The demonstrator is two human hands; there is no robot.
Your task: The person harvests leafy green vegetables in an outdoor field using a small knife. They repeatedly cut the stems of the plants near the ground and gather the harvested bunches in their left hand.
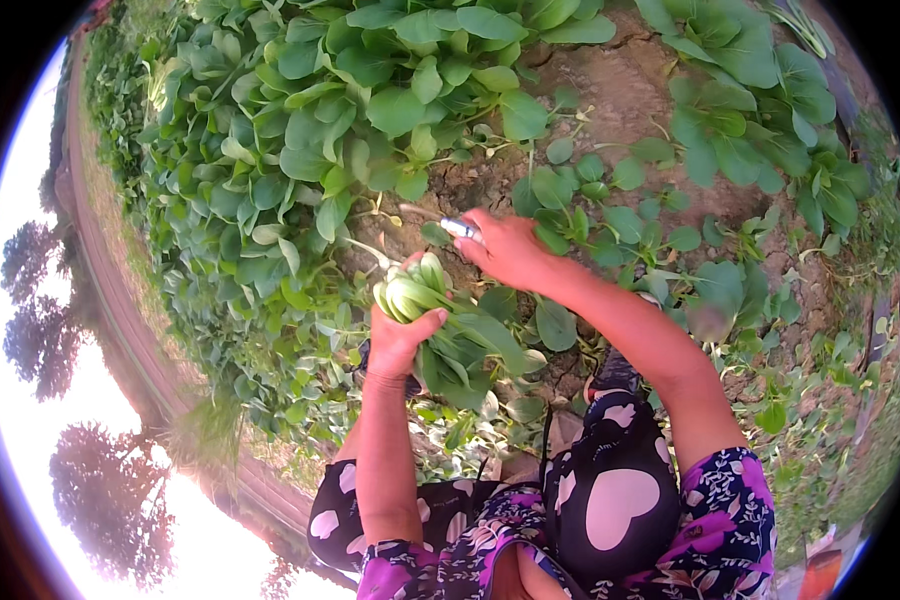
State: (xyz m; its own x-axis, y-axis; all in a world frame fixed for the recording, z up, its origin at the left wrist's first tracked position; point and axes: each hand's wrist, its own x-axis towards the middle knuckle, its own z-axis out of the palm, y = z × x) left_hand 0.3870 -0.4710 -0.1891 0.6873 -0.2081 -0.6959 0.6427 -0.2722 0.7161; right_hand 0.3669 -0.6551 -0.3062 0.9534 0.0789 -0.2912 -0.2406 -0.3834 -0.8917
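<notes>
My left hand (401, 334) grips a head of bok choy (412, 289) by its pale stalks. The root end points away from me and the green leaves hang down to the right, towards my knees. A thin pale root sticks out at the cut end. Just beyond it and to the right, my right hand (506, 247) is closed around a small knife (457, 227) with a light handle. Its thin, blurred blade points left over the soil, apart from the bok choy.
A dense stand of leafy bok choy (300, 142) fills the left and far side. Bare cracked soil (607, 82) lies at the far right, with more plants (750, 112) beyond. Loose leaves (525, 409) litter the ground by my shoes (615, 371). A dirt track (112, 277) curves along the left.
</notes>
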